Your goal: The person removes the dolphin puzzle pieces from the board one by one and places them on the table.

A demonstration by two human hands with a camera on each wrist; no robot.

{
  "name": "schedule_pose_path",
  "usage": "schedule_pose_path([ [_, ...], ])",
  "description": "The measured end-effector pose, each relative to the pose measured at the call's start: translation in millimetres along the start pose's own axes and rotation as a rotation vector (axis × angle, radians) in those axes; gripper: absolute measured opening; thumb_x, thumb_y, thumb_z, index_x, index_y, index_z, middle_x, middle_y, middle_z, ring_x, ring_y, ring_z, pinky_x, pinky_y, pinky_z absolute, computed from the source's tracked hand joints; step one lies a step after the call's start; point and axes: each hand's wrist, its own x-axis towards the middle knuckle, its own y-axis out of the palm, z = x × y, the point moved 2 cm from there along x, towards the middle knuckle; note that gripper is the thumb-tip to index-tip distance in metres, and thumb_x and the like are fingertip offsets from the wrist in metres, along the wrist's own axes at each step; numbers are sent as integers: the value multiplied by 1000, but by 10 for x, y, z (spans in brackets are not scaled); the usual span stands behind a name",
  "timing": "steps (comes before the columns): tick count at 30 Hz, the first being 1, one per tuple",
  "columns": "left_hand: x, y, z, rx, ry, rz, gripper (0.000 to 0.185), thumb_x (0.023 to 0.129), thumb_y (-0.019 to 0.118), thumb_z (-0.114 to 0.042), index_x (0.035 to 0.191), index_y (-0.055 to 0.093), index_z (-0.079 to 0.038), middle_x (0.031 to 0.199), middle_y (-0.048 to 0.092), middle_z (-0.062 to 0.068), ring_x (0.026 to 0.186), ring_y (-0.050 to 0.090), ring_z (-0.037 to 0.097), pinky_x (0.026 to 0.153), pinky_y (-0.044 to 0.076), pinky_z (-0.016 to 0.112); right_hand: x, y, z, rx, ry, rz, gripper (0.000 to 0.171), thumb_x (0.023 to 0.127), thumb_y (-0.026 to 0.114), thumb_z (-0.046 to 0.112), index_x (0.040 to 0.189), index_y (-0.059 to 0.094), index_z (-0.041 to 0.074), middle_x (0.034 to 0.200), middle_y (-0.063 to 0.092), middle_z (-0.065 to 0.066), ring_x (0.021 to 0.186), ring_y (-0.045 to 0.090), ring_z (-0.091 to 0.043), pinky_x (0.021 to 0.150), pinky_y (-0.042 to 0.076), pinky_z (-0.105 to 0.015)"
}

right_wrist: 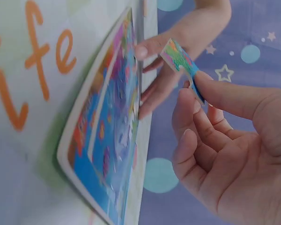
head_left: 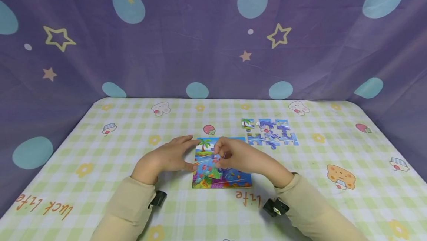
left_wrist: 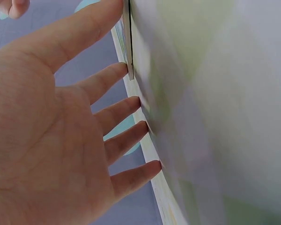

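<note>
A colourful puzzle board (head_left: 203, 182) with a sea scene and a palm tree lies flat on the table in front of me. My right hand (head_left: 245, 155) is above its middle, pinching a puzzle piece (right_wrist: 179, 60) between thumb and fingers. That piece is tilted and clear of the board in the right wrist view, with green and blue on its face. At the board's left edge is my left hand (head_left: 168, 156), thumb and index finger touching the rim. Its other fingers (left_wrist: 126, 143) reach down to the tablecloth. The right hand covers part of the board.
Several loose puzzle pieces (head_left: 255, 139) with dolphin and palm pictures lie behind and right of the board. A green-checked cloth (head_left: 126, 152) covers the table. Behind it hangs a purple curtain (head_left: 213, 40) with stars and dots.
</note>
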Motion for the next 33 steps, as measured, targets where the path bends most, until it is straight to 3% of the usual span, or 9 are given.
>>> schedule_pose_path([
  [12,-7,3,-6,-5,13,0,81,86,77,-38,155,37,-19,163,20,11,148,18,37,113,23,62,-201,-304,-129,5,8,-67,16,92,71,8,102,58,6,78,59,0,75,53,-18,68,46,-32],
  [21,-10,-3,-8,-8,8,0,82,87,77,-38,155,36,-19,163,20,11,148,17,37,114,22,63,-283,-493,-228,-33,-4,-128,15,90,71,4,100,59,3,77,64,-4,66,50,-15,62,42,-29],
  [33,-17,1,-8,-10,12,-6,82,86,77,-39,155,37,-19,163,20,11,148,17,37,114,22,63,-357,-678,-396,-91,64,-195,14,90,71,2,100,62,1,81,69,-3,73,62,-17,68,48,-33],
])
